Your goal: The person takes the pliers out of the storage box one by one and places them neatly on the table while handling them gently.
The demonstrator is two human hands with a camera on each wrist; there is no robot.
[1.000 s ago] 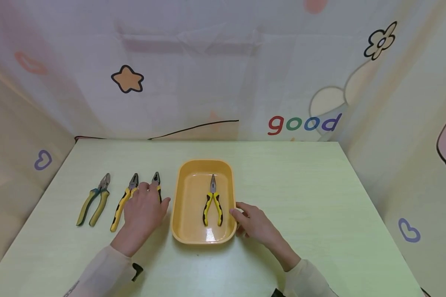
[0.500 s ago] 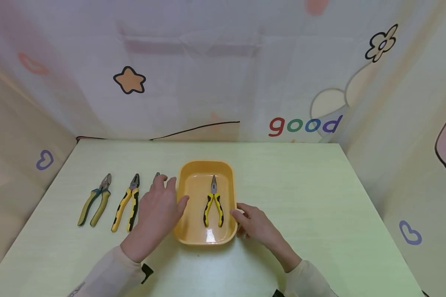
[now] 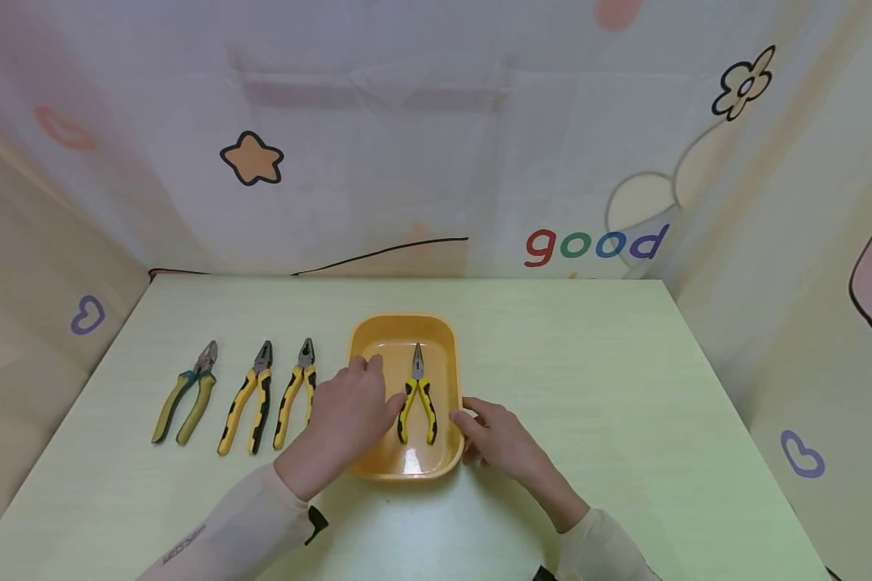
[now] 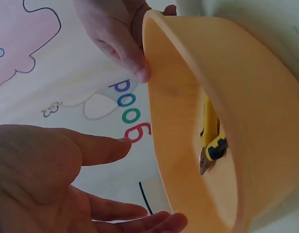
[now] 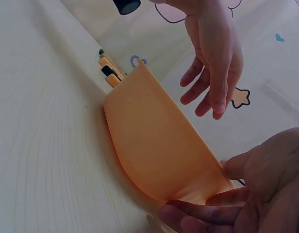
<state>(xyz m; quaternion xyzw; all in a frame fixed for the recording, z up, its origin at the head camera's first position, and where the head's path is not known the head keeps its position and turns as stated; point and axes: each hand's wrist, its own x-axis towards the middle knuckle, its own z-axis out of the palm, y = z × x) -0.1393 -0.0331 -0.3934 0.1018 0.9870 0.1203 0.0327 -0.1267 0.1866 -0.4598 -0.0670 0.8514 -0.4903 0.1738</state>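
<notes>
A yellow-orange tray sits mid-table, holding needle-nose pliers with yellow and black handles. Above the tray's left part hovers my left hand, nothing in it; in the left wrist view its fingers are extended and apart from the pliers. My right hand holds the tray's right side, thumb at the rim and fingers against the outer wall in the right wrist view. Left of the tray lie two pairs of yellow-and-black pliers and one pair with green handles.
The pale table extends to both sides of the tray. Printed curtains hang behind it and along its left and right sides.
My left hand has moved right, from over the nearest yellow-and-black pliers to above the tray, uncovering those pliers on the table. The right hand stays at the tray's side.
</notes>
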